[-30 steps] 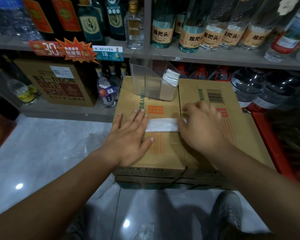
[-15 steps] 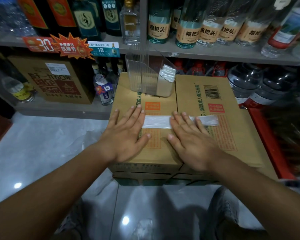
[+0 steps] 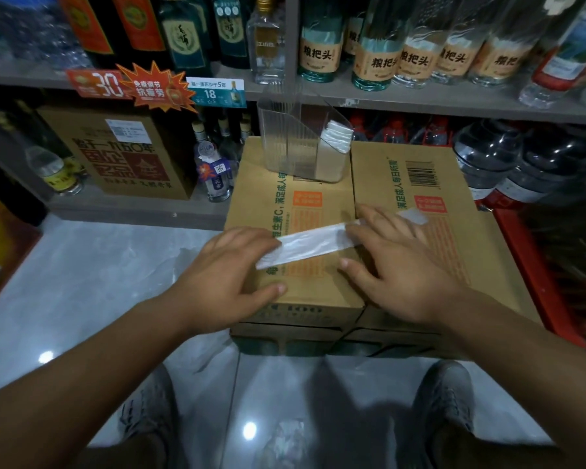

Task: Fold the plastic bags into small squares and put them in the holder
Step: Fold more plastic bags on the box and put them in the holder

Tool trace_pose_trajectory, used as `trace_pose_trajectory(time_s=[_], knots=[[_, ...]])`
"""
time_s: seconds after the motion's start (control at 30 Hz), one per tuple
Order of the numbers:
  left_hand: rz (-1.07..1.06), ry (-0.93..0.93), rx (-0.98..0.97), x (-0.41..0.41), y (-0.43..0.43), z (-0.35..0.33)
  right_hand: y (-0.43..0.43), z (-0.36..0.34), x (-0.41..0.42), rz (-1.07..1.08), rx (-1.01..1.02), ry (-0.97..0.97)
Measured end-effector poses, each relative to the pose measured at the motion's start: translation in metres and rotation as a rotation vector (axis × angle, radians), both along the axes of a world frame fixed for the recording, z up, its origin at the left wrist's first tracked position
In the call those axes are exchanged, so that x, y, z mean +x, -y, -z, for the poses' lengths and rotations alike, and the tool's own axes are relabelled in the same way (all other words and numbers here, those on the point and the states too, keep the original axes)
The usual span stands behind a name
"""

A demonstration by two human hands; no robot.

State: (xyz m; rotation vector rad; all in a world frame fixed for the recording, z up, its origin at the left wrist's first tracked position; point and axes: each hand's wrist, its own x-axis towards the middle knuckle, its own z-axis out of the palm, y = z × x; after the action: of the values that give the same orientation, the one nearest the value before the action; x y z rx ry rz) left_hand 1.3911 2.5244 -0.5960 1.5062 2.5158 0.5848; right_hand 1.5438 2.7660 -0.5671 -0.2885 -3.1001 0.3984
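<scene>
Plastic bag [image 3: 313, 242]: a long flat strip on the cardboard box [image 3: 318, 296], not yet a square. Right hand [image 3: 396, 265] flat, fingers straight, pressing it. Left hand [image 3: 224, 269] bent at the strip's end; grip unclear. Holder [image 3: 285, 140] behind already has folded squares [image 3: 335, 138].

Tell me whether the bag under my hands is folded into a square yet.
Not yet: the plastic bag is a long narrow strip lying across the boxes, touched by the left hand and right hand.

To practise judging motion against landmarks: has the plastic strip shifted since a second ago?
Yes. The plastic strip has turned: its left end swung toward the person, away from the orange label on the box.
</scene>
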Motion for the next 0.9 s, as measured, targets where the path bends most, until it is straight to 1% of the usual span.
trace_pose_trajectory(time_s=[0.1, 0.17, 0.27, 0.37, 0.47, 0.57, 0.63, 0.73, 0.77, 0.83, 0.9], knots=[[0.036, -0.022, -0.018, 0.008, 0.012, -0.002, 0.014, -0.001, -0.002, -0.073, -0.022, -0.073], [0.053, -0.053, -0.023, 0.01, 0.018, 0.002, 0.022, 0.001, -0.001, -0.122, -0.044, -0.053], [0.05, -0.055, 0.055, 0.013, 0.023, 0.006, 0.027, 0.004, -0.001, -0.153, -0.026, -0.002], [0.034, 0.004, 0.132, 0.014, 0.025, 0.001, 0.029, 0.003, -0.002, -0.167, -0.04, -0.02], [0.011, 0.125, 0.201, 0.018, 0.023, -0.004, 0.034, 0.003, -0.003, -0.19, -0.06, -0.089], [-0.012, 0.254, 0.318, 0.022, 0.014, -0.011, 0.043, 0.002, -0.005, -0.182, -0.13, -0.167], [-0.047, 0.4, 0.378, 0.023, 0.007, -0.018, 0.047, 0.003, -0.006, -0.161, -0.152, -0.196], [-0.155, 0.691, 0.474, 0.025, -0.003, -0.03, 0.047, 0.003, -0.007, -0.072, -0.203, -0.204], [-0.18, 0.744, 0.511, 0.026, -0.007, -0.034, 0.047, 0.001, -0.006, -0.033, -0.237, -0.203], [-0.193, 0.805, 0.538, 0.026, -0.014, -0.039, 0.047, -0.002, -0.005, 0.053, -0.373, -0.203], [-0.163, 0.909, 0.506, 0.024, -0.02, -0.039, 0.05, -0.006, -0.005, 0.162, -0.603, -0.216]])
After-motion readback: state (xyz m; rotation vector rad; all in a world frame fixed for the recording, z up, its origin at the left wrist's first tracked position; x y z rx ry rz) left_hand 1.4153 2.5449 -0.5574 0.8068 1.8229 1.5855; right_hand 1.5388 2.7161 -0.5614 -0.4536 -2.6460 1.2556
